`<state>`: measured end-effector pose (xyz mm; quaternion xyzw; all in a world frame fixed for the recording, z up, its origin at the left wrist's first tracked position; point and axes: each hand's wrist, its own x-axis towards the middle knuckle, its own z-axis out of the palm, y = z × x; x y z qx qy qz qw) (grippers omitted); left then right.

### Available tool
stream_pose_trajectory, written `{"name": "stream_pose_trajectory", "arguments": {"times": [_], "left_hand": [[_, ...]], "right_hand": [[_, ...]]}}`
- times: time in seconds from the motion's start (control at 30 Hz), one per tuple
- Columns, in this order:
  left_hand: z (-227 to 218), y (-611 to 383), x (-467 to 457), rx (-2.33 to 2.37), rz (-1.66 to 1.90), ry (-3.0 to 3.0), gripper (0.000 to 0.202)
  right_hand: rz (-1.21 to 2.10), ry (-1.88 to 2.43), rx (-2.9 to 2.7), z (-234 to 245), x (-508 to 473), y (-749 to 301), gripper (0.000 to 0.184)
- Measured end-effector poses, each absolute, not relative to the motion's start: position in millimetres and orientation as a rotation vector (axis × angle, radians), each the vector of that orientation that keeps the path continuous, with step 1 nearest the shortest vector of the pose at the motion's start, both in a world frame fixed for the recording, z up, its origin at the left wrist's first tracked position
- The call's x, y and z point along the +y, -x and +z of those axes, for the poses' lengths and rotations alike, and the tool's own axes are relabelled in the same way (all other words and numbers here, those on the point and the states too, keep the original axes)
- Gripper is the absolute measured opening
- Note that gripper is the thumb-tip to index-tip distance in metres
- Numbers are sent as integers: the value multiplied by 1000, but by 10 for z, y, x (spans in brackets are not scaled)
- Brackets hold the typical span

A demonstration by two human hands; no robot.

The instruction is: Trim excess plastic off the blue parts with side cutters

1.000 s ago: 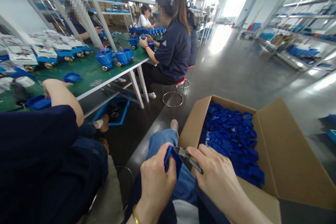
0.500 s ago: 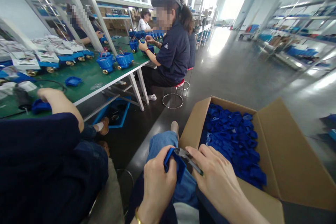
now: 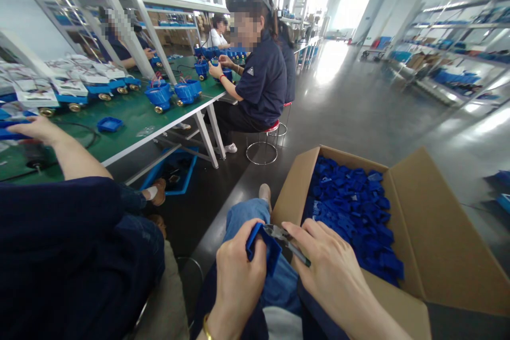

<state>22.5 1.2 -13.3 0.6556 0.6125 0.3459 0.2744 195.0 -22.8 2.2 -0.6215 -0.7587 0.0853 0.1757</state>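
A single blue part [image 3: 271,252] is above the wearer's lap, tilted, its upper rim facing the pliers [image 3: 292,247]. The left hand [image 3: 240,271] is clamped on it, thumb pressed along one wall. The right hand [image 3: 330,260] is closed around the pliers' handles; the metal nose meets the part's upper edge, though whether it bites cannot be told. The right hand works just beside the cardboard box [image 3: 454,244], whose flaps stand spread outward; to the left, a strip of floor [image 3: 217,220] separates the knee from the counter [image 3: 131,111] and its pale metal edge.

The part looks like smooth, thin-walled plastic with angular sides. Similar blue pieces [image 3: 350,212] lie heaped inside the box, too many to count. On the green counter sit one shallow blue tray [image 3: 110,124] and, near the upright, two rounded blue housings [image 3: 158,96] with brass fittings. A co-worker's bare arm [image 3: 75,151] reaches over the counter's near end.
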Motion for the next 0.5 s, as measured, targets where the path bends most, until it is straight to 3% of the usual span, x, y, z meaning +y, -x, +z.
{"name": "stream_pose_trajectory", "arguments": {"times": [0.2,0.37,0.5], "left_hand": [[-131,-221,6,1636,946,-1772,33],[-122,-213,-3,1618,953,-1790,33],[-110,-210,-3,1602,922,-1817,32]], "right_hand": [[306,1781,-2156,21,-206,-1961,45],[558,1802,-2085,88,-177,-1976,44],[811,1758,-2029,195,-133,-1997,27]]}}
